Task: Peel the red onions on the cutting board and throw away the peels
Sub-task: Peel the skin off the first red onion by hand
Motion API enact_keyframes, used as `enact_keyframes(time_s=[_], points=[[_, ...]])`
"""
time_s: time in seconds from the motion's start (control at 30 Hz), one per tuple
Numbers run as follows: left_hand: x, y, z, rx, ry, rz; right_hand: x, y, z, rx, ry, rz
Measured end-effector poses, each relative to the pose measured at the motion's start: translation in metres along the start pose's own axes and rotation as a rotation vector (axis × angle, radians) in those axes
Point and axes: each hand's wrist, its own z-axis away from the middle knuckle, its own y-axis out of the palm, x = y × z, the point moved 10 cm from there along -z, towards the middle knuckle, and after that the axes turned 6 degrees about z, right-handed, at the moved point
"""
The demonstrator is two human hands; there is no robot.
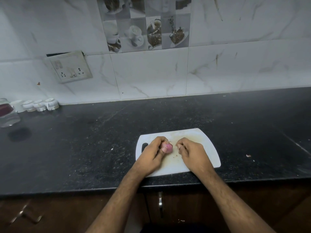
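Observation:
A white cutting board (207, 148) lies on the black counter near its front edge. My left hand (151, 153) grips a small red onion (168, 147) over the middle of the board, thumb pressed on its front. A few centimetres to the right, my right hand (190, 152) hovers with its fingers curled and pinched together; a thin scrap of peel seems held at the fingertips, though it is too small to be sure. Tiny peel crumbs (176, 155) lie on the board between the hands.
The black granite counter (84, 140) stretches left and right. White cups (40, 105) and a glass jar (7, 113) stand at the far left by the tiled wall. A peel scrap (248, 155) lies on the counter right of the board. Cabinet doors sit below.

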Motion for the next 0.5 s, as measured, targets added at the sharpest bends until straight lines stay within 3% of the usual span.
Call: enact_keyframes(time_s=[0.27,0.5], points=[[-0.004,0.0,0.0,-0.012,0.057,0.008,0.016,0.006,0.003,0.076,-0.144,-0.045],[-0.01,0.005,0.001,0.017,0.118,0.013,0.016,0.006,0.004,0.101,-0.128,-0.128]])
